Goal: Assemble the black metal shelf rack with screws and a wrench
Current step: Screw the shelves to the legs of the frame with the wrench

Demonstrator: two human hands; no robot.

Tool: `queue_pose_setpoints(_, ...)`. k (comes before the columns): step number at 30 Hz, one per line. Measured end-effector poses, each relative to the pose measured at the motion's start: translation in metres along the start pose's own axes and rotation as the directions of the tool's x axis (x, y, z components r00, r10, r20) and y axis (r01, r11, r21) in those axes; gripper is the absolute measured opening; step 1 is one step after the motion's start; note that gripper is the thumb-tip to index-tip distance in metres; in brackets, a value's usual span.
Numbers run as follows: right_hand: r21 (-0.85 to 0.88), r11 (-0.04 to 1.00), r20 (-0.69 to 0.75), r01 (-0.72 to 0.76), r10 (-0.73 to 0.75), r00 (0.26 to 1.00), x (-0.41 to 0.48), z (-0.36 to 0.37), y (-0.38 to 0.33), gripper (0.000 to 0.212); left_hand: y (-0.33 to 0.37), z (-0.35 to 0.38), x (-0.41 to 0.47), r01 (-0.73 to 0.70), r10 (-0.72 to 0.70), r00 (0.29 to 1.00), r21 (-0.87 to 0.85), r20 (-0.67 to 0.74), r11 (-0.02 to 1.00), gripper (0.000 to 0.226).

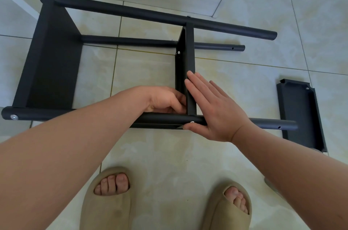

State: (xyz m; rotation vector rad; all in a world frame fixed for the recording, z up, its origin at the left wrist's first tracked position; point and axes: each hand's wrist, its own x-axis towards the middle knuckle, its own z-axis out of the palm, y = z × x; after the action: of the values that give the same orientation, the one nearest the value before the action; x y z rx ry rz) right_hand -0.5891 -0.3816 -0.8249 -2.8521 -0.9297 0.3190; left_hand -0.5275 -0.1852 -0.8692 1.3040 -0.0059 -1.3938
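Head view: a black shelf rack [56,60] lies sideways on the floor [235,163]. The left hand [165,100] grips the middle shelf [189,50] at the near pole [160,117]. The right hand [212,109] presses it flat-fingered. The seated screw [192,122] probably needs wrench tightening next.

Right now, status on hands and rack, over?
Left hand curled where middle shelf meets front pole, grip hidden. Right hand flat against that shelf, thumb at pole. Spare shelf lying apart, right side.
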Motion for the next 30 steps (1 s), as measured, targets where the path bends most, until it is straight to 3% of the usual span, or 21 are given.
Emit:
queue_pose_setpoints(2, 0.001, 1.000, 0.008, -0.003, 0.003, 1.000, 0.000, 0.000, 0.001, 0.100, 0.002, 0.002, 0.000, 0.004, 0.001, 0.990, 0.038, -0.138, 0.999, 0.022)
queue_pose_setpoints(5, -0.006, 1.000, 0.054, -0.020, 0.020, 0.998, 0.000, -0.003, -0.001, 0.102, 0.004, 0.006, -0.008, 0.050, 0.103, 0.910, 0.353, -0.402, 0.934, 0.013)
queue_pose_setpoints(7, 0.012, 0.999, 0.111, -0.047, 0.045, 0.993, 0.000, -0.006, -0.002, 0.102, 0.004, 0.010, -0.017, 0.094, 0.206, 0.876, 0.573, -0.436, 0.814, 0.011)
queue_pose_setpoints(9, 0.068, 0.992, 0.178, -0.104, 0.090, 0.980, -0.001, -0.011, -0.005, 0.102, 0.004, 0.016, -0.031, 0.175, 0.222, 0.867, 0.690, -0.446, 0.703, 0.026)
queue_pose_setpoints(12, 0.145, 0.963, 0.251, -0.226, 0.185, 0.950, -0.005, -0.019, -0.013, 0.103, 0.005, 0.024, -0.052, 0.296, 0.134, 0.874, 0.731, -0.467, 0.614, 0.045)
queue_pose_setpoints(15, 0.269, 0.883, 0.381, -0.385, 0.269, 0.884, -0.011, -0.028, -0.022, 0.108, 0.006, 0.034, -0.070, 0.360, 0.035, 0.873, 0.690, -0.487, 0.627, 0.060)
queue_pose_setpoints(19, 0.127, 0.903, 0.490, -0.411, 0.302, 0.817, -0.022, -0.050, -0.023, 0.098, 0.016, 0.045, -0.089, 0.391, 0.023, 0.874, 0.732, -0.485, 0.558, 0.058)
queue_pose_setpoints(23, 0.005, 0.927, 0.419, -0.376, 0.339, 0.842, -0.040, -0.076, -0.024, 0.088, 0.039, 0.055, -0.112, 0.402, 0.095, 0.859, 0.778, -0.502, 0.483, 0.042)
queue_pose_setpoints(27, -0.051, 0.920, 0.271, -0.389, 0.387, 0.881, -0.055, -0.106, -0.029, 0.090, 0.070, 0.074, -0.135, 0.434, 0.297, 0.784, 0.824, -0.545, 0.366, 0.015)
queue_pose_setpoints(30, -0.038, 0.906, 0.156, -0.422, 0.422, 0.893, -0.066, -0.130, -0.034, 0.088, 0.094, 0.091, -0.153, 0.424, 0.382, 0.746, 0.831, -0.546, 0.359, 0.007)
